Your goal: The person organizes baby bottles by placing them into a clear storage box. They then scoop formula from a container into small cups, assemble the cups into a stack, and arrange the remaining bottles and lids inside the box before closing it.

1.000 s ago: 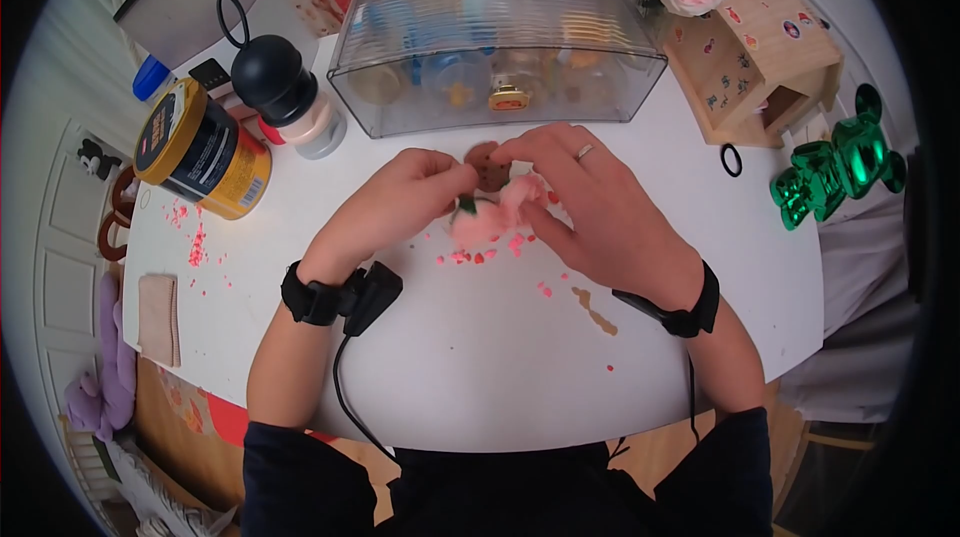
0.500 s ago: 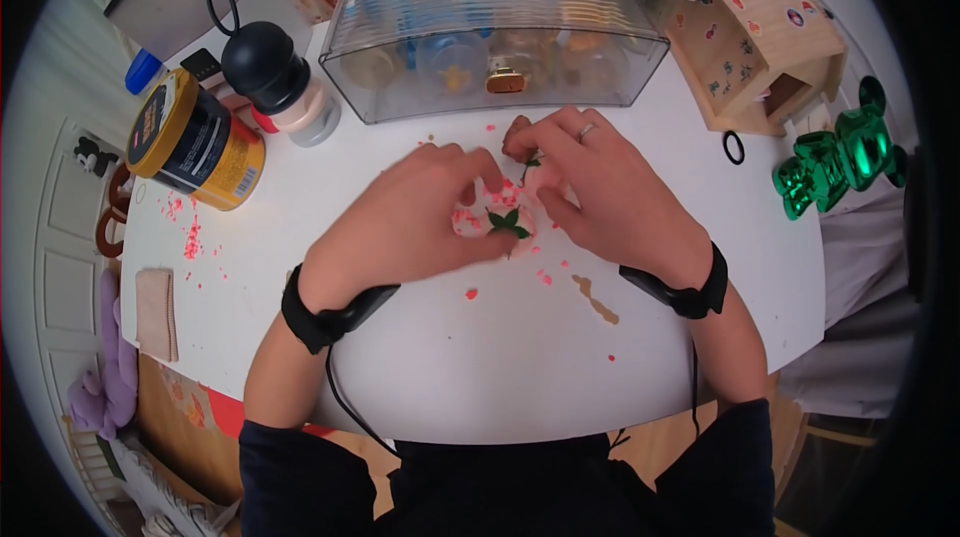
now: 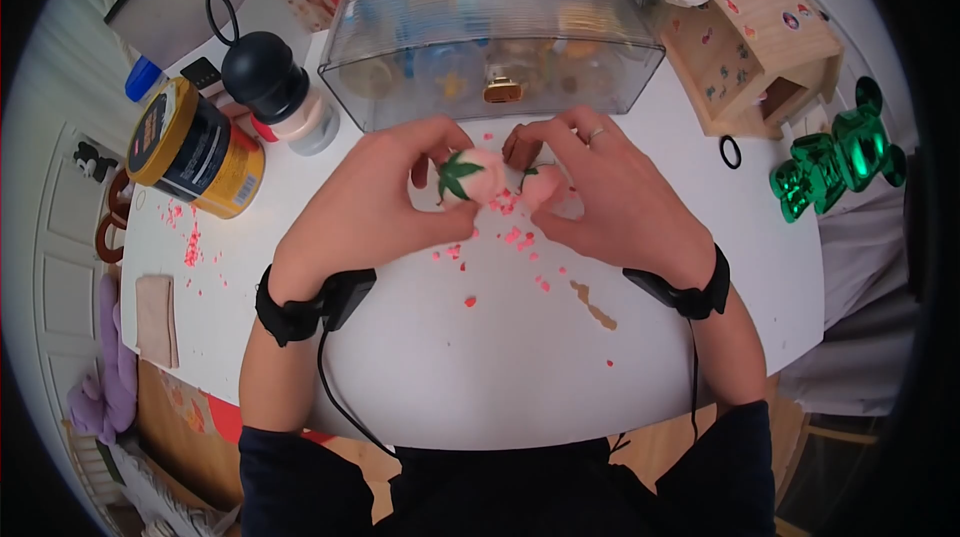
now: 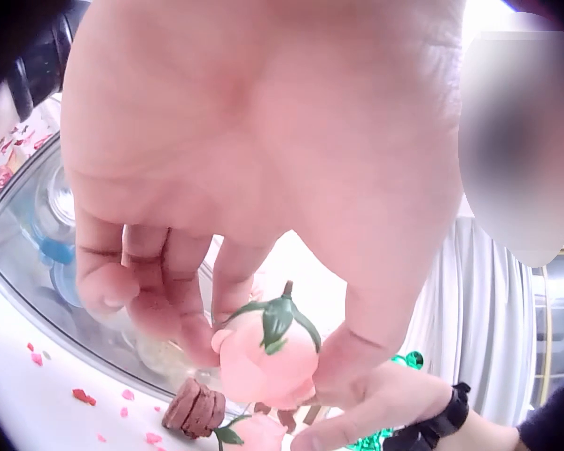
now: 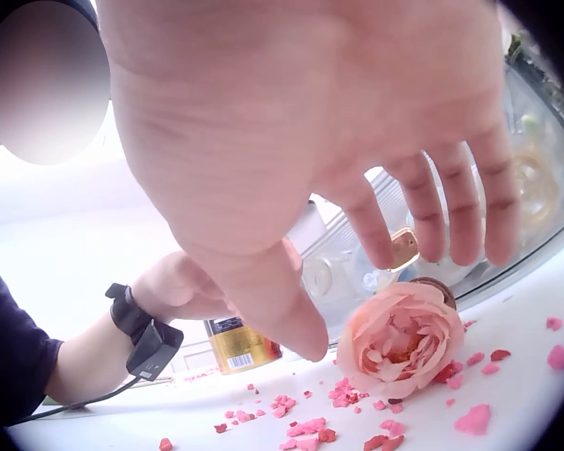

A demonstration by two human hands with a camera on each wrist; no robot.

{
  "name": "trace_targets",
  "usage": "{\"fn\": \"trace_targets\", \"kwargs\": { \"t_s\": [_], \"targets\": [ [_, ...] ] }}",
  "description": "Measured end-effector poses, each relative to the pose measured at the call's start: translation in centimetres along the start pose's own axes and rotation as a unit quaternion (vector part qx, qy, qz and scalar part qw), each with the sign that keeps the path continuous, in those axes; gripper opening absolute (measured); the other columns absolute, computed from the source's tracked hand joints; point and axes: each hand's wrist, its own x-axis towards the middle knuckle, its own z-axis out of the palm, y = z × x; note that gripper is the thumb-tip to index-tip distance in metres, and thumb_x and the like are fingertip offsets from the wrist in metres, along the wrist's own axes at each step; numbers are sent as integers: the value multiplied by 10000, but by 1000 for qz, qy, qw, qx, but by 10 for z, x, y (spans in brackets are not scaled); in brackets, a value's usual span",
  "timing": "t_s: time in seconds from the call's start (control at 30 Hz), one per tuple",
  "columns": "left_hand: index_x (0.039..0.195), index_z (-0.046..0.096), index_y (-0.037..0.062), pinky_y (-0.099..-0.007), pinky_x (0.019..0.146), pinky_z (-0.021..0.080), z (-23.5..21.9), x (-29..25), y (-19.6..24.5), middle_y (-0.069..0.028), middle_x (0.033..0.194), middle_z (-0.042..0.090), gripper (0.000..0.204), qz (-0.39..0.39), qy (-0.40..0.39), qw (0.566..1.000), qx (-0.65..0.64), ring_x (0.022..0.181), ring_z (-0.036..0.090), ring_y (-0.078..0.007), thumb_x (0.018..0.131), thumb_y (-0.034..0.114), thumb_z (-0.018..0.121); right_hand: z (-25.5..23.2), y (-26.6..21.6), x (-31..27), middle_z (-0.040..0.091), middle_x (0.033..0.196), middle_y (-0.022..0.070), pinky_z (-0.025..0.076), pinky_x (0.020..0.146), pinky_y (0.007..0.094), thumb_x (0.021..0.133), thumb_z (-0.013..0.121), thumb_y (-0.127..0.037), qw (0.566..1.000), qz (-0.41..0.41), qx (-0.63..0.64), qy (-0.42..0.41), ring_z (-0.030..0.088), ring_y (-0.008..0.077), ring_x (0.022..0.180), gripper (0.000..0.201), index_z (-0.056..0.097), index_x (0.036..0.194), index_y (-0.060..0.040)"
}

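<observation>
My left hand (image 3: 370, 197) pinches a pink rose head (image 3: 475, 177) between thumb and fingers. Its green sepals face left in the head view, and its short stem stub shows in the left wrist view. My right hand (image 3: 625, 202) hovers with spread, fairly straight fingers over a second pink rose head (image 5: 399, 343), which lies on the white table with its petals toward the right palm. The right thumb lies close beside that bloom. Just behind it is a brown, layered cookie-like piece (image 4: 193, 409), near the right fingertips.
Pink and red crumbs (image 3: 515, 237) are scattered around the hands, with a brown smear (image 3: 594, 305) to the right. Behind stands a clear lidded box (image 3: 490, 57). A black-and-yellow tub (image 3: 205, 152) and a black-topped bottle (image 3: 270, 77) stand left; a wooden house (image 3: 760, 47) and green figurine (image 3: 835, 157) right.
Both hands were together around pink flower material, then the left reached over a rose head with sepals upward. Now the left hand has taken it up and moved left, turning its sepals left.
</observation>
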Motion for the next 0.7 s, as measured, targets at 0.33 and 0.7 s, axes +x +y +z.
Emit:
{"fn": "trace_targets", "kwargs": {
  "t_s": [0.33,0.7],
  "targets": [
    [1383,598,65,-323,1029,544,-5,3,-15,-27,1268,685,549,2,-57,985,-164,1184,686,-152,870,-87,723,17,18,1,694,1373,83,507,1105,472,803,778,-42,998,-54,-31,-11,516,422,1394,710,578,1483,-88],
    [1309,650,71,-315,1002,525,-4,7,-22,-4,1267,693,472,20,-67,996,-55,1165,658,-143,872,-24,801,18,18,3,755,1090,62,519,979,427,814,852,-142,1000,-14,9,1,618,329,1150,524,603,1264,-41]
  ]
}}
